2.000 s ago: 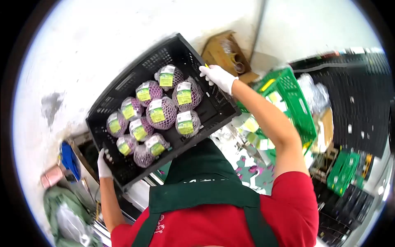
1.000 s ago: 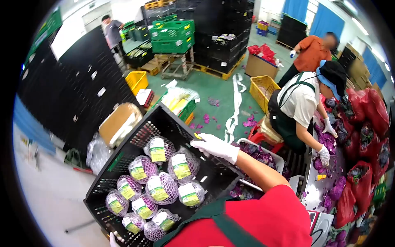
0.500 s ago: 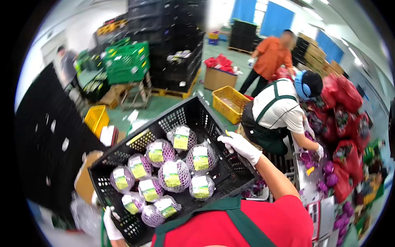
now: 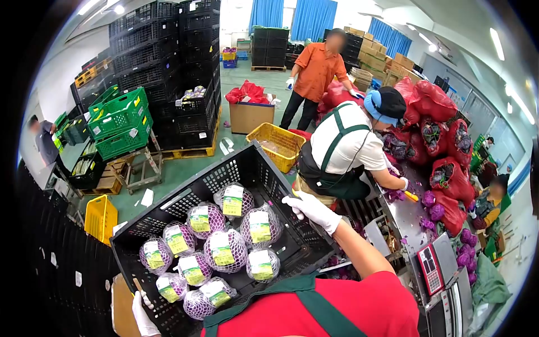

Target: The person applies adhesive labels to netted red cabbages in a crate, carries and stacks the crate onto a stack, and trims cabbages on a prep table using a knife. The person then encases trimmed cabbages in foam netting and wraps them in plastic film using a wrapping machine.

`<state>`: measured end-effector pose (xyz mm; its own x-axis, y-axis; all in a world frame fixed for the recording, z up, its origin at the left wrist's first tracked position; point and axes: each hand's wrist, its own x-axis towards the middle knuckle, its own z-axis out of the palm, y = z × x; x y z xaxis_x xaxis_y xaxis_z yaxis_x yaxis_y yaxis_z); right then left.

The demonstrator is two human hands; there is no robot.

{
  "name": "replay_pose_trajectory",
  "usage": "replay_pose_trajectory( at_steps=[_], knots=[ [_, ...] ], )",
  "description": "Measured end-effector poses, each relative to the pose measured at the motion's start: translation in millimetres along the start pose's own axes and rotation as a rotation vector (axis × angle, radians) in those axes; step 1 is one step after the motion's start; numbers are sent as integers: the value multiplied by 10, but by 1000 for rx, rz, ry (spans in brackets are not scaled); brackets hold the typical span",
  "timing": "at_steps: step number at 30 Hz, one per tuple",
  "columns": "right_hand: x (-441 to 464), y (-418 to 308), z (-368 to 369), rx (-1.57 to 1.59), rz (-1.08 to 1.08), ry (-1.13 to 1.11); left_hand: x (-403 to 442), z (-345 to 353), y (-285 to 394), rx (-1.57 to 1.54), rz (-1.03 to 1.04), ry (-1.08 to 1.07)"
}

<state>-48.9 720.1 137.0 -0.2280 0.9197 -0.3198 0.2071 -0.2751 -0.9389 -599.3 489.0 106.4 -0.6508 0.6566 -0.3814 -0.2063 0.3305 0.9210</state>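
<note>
Open black plastic crate (image 4: 193, 192) with slotted walls, held aslant by both ends, eleven round purple cabbages (image 4: 225, 250) huddled inside toward the crate's left end, each in white netting, most showing green-and-white labels (image 4: 223, 255).

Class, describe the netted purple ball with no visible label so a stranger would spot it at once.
Find the black crate in the central foreground. Inside, take the netted ball lowest in the picture; unlike the other balls, it shows no label.
</note>
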Motion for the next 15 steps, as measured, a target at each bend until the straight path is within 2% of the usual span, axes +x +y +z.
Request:
replay_pose_trajectory(
  at_steps=[5, 8, 9, 12, 14, 15],
  knots=[
    [354, 73, 48, 25, 7, -1, 192, 261, 200, -26, -9, 32],
    [729, 43, 59, 53, 17, 2, 649, 252, 149, -61, -5, -16],
    [882, 41, 65, 83, 18, -9, 772, 308, 242, 2, -50, -3],
    [1376, 77, 23, 89, 18, -20, 950, 615, 351, 82, 5, 109],
    [1882, 171, -14, 125, -16, -53, 1056, 973, 545, 57, -21, 155],
    [1988, 38, -30, 100, -3, -58, 1089, 1084, 604, -93, -178, 80]
  ],
)
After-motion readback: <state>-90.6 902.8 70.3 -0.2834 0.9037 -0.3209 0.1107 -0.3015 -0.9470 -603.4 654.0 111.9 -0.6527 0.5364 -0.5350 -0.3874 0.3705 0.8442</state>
